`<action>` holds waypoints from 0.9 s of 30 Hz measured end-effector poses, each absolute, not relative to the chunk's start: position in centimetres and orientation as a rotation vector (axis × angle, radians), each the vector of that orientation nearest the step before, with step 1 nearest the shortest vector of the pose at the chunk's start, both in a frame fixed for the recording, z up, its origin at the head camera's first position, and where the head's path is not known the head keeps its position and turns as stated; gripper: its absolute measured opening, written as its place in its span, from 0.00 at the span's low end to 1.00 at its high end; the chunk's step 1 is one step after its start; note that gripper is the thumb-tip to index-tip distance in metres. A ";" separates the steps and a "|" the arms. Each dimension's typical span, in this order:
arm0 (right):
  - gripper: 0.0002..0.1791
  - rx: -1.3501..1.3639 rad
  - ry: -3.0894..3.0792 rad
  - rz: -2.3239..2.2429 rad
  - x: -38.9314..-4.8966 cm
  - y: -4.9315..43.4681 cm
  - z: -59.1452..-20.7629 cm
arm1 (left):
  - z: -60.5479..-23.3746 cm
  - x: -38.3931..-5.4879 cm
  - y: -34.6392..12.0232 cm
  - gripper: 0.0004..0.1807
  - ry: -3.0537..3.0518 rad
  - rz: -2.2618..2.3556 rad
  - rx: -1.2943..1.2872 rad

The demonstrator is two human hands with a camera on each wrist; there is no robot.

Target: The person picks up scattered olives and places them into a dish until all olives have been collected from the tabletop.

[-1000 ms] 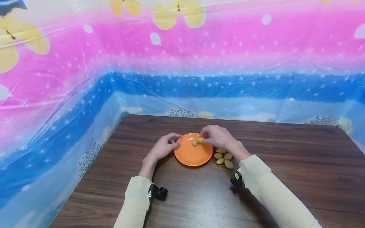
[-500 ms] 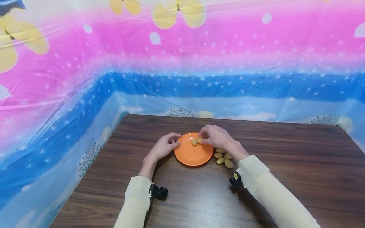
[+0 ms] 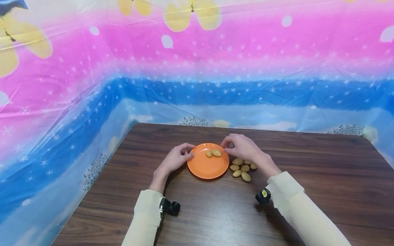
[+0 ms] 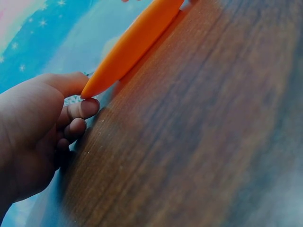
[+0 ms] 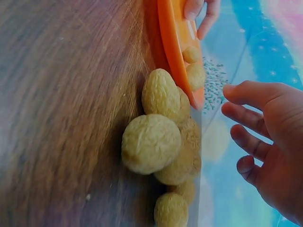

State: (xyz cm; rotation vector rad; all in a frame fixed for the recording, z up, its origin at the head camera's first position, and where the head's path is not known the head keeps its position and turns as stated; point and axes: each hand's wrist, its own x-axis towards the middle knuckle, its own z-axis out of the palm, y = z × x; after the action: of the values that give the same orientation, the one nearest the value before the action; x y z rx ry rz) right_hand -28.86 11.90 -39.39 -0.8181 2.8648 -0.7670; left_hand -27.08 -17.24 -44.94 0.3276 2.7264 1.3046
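Observation:
An orange plate (image 3: 208, 167) lies on the table with two small yellow-brown potatoes, one larger (image 3: 217, 152) and one smaller (image 3: 209, 153), side by side towards its far edge. My left hand (image 3: 176, 158) pinches the plate's left rim; in the left wrist view the thumb is on one side of the rim (image 4: 125, 54) and the index finger on the other. Just off the plate's right rim is my right hand (image 3: 243, 147), fingers loosely bent and holding nothing. Beside the plate, below that hand, several more potatoes (image 3: 245, 168) lie in a cluster, partly overlapping in the right wrist view (image 5: 151, 144).
The dark wood-grain table (image 3: 323, 177) extends on all sides of the plate. Behind and to the left hangs a pink and blue printed cloth (image 3: 215, 92). A small black camera sits at the left wrist (image 3: 172, 208) and another at the right wrist (image 3: 263, 196).
My right hand has let go of the larger potato on the plate, next to the smaller one, and moved right to the rim. The left hand has stayed at the rim.

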 end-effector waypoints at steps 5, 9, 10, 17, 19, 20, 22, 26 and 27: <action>0.09 -0.810 2.856 -0.793 -28.1 12.8 -39.1 | -44.8 -27.1 -17.2 0.18 2.719 1.304 0.333; 0.09 -0.804 2.861 -0.806 -27.6 13.6 -38.9 | -45.0 -27.1 -17.2 0.17 2.716 1.311 0.332; 0.10 -0.802 2.862 -0.804 -27.4 13.8 -38.9 | -45.0 -27.1 -17.2 0.17 2.717 1.312 0.332; 0.10 -0.771 2.855 -0.820 -26.4 14.9 -39.2 | -45.0 -27.2 -17.1 0.17 2.717 1.310 0.343; 0.10 -0.770 2.853 -0.834 -25.9 15.2 -39.2 | -45.0 -27.1 -17.1 0.17 2.716 1.309 0.348; 0.10 -0.768 2.852 -0.846 -25.7 15.3 -39.2 | -45.0 -27.1 -17.1 0.18 2.716 1.310 0.350; 0.11 -0.763 2.851 -0.859 -25.3 15.5 -39.2 | -45.0 -27.1 -17.1 0.18 2.717 1.309 0.351; 0.11 -0.747 2.850 -0.878 -24.6 16.0 -39.2 | -44.8 -27.0 -17.1 0.18 2.718 1.312 0.347; 0.11 -0.745 2.850 -0.879 -24.5 16.1 -39.2 | -44.8 -27.0 -17.2 0.18 2.717 1.312 0.346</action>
State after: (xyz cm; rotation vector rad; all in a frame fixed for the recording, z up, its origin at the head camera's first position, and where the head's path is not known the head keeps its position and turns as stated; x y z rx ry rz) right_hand -24.50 16.09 -39.18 -0.7445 2.8504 -0.8791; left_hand -26.97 -17.15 -44.82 0.3459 2.7171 1.3117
